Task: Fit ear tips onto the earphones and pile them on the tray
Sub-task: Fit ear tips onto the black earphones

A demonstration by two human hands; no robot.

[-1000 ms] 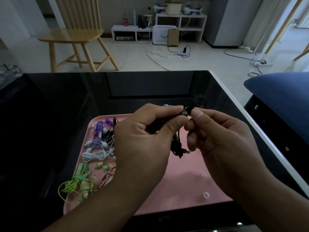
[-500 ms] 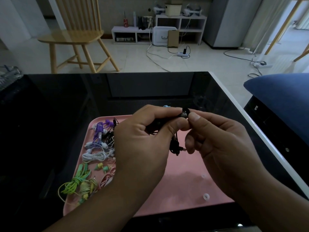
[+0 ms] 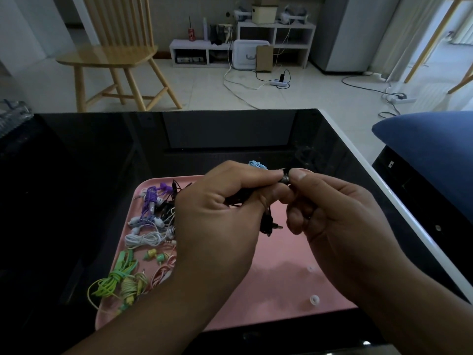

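Above the pink tray (image 3: 276, 298), my left hand (image 3: 217, 221) grips a black earphone (image 3: 285, 178) between thumb and forefinger; its bundled black cable and plug (image 3: 268, 222) hang below. My right hand (image 3: 340, 216) pinches the earbud's end, where a dark ear tip sits, fingertips touching those of the left. On the tray's left side lie coiled earphones: purple (image 3: 151, 198), white (image 3: 143, 238), green (image 3: 115, 278), pink (image 3: 163, 272). A light blue coil (image 3: 257, 164) peeks out behind my hands. Two loose pale ear tips (image 3: 314, 300) lie on the tray's right part.
The tray rests on a glossy black table (image 3: 102, 155) with a white right edge (image 3: 384, 190). A blue cushion (image 3: 430, 139) sits to the right. A wooden chair (image 3: 115, 55), shelves and floor cables are beyond the table. A glass object (image 3: 12, 116) is at far left.
Both hands stay together over the tray. My right fingertips have shifted slightly over the earbud's end; the hanging cable swung a little.
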